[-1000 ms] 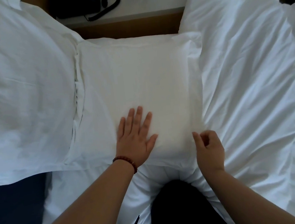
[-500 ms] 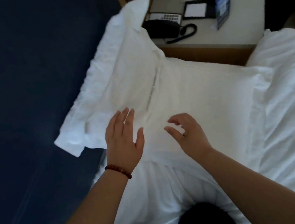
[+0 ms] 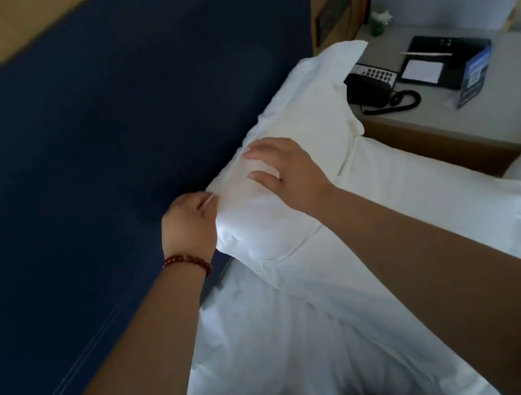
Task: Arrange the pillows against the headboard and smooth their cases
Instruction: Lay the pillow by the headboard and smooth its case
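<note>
A white pillow [image 3: 309,125] lies along the dark blue headboard [image 3: 113,133]. My left hand [image 3: 190,225], with a red bead bracelet at the wrist, pinches the near corner of this pillow's case at the headboard side. My right hand [image 3: 288,171] rests palm down on top of the same pillow, fingers spread, holding nothing. A second white pillow [image 3: 432,189] lies flat beside it, farther from the headboard. Its near part is hidden by my right forearm.
White bedding [image 3: 286,341] covers the mattress below the pillows. A nightstand [image 3: 504,108] stands past the pillows with a black telephone [image 3: 373,85], a notepad tray, a blue card and a small green vase. A wooden strip runs above the headboard.
My view has swung left toward the headboard. Both hands left the flat pillow and moved onto the pillow by the headboard. My left hand has closed on its case corner.
</note>
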### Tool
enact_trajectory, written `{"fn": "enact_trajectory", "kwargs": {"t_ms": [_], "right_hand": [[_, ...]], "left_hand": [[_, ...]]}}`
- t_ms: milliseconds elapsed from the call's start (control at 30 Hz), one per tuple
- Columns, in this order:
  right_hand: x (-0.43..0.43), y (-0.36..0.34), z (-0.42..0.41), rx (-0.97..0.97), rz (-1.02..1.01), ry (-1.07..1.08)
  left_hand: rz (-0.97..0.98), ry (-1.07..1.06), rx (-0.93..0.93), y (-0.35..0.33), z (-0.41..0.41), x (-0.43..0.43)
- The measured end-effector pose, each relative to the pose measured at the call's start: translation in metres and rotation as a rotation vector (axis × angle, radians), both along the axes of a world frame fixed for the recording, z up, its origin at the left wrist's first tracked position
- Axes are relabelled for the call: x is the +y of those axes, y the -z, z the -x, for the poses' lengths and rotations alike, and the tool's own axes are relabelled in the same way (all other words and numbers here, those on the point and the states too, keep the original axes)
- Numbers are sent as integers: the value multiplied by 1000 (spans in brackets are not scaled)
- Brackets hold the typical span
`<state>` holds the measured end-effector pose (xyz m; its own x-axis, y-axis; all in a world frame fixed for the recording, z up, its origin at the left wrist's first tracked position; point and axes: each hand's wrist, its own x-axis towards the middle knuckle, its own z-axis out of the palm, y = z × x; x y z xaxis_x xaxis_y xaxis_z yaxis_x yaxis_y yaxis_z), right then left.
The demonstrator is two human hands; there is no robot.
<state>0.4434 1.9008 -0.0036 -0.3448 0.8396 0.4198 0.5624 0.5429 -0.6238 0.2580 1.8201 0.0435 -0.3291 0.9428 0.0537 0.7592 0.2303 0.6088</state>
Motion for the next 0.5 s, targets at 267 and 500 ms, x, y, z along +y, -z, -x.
{"fn": "enact_trajectory", "kwargs": {"t_ms": [267, 500], "right_hand": [[43, -37, 10, -314, -96, -157], [63, -68, 15, -354, 263, -282]], "left_hand": [[108, -89, -442, -23, 20, -15], [53, -159, -654, -20, 28, -23]]}}
